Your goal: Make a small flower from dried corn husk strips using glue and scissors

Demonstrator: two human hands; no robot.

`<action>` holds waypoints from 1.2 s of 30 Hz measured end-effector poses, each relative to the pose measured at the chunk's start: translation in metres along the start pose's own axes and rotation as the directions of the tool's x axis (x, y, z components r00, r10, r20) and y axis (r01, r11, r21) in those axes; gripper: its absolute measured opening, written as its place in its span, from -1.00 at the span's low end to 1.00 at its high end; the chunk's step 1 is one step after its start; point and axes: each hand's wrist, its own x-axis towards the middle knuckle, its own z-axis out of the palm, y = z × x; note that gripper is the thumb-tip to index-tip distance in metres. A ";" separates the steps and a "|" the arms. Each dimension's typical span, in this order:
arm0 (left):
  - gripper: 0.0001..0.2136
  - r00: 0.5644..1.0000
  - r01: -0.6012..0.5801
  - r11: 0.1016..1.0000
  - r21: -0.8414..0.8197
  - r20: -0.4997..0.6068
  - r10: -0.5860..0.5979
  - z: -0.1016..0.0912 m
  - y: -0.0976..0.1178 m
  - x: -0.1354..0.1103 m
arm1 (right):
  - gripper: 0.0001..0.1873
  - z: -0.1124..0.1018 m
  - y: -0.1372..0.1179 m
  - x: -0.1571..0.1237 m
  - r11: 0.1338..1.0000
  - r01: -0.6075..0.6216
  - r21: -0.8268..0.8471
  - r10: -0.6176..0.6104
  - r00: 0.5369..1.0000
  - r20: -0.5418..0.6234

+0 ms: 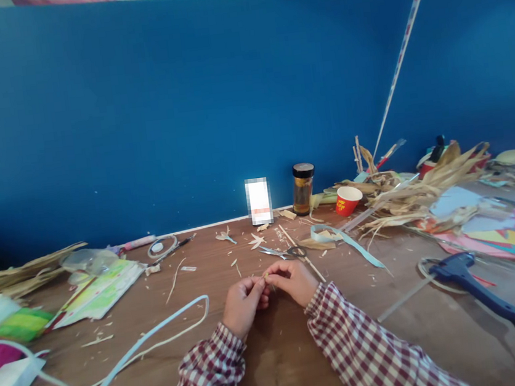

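My left hand (243, 301) and my right hand (292, 281) meet over the brown table (280, 351), fingers pinched together on a small pale strip of dried husk (265, 275) held between them. Both wrists wear red-and-white checked sleeves. Scissors (285, 252) lie just beyond my right hand, beside a thin wooden stick (302, 252). Small husk scraps (257, 239) are scattered further back.
A blue glue gun (470, 283) lies at the right. Dried corn husks (418, 193), a red paper cup (347, 199) and a dark-lidded jar (303, 188) stand near the blue wall. A light blue ribbon (346, 238), a white cord (131, 356) and papers (96, 292) lie around.
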 end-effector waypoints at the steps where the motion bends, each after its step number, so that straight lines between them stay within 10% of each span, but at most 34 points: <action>1: -0.73 1.000 0.000 1.000 -0.003 -0.001 0.000 0.000 0.000 0.000 | -0.81 0.000 -0.001 0.000 1.000 0.000 -0.001 0.000 1.000 -0.002; 36: -0.75 0.991 -0.066 0.996 0.064 -0.112 0.073 0.002 0.000 -0.002 | -0.82 0.003 -0.006 -0.001 0.998 -0.061 0.001 0.061 0.997 -0.049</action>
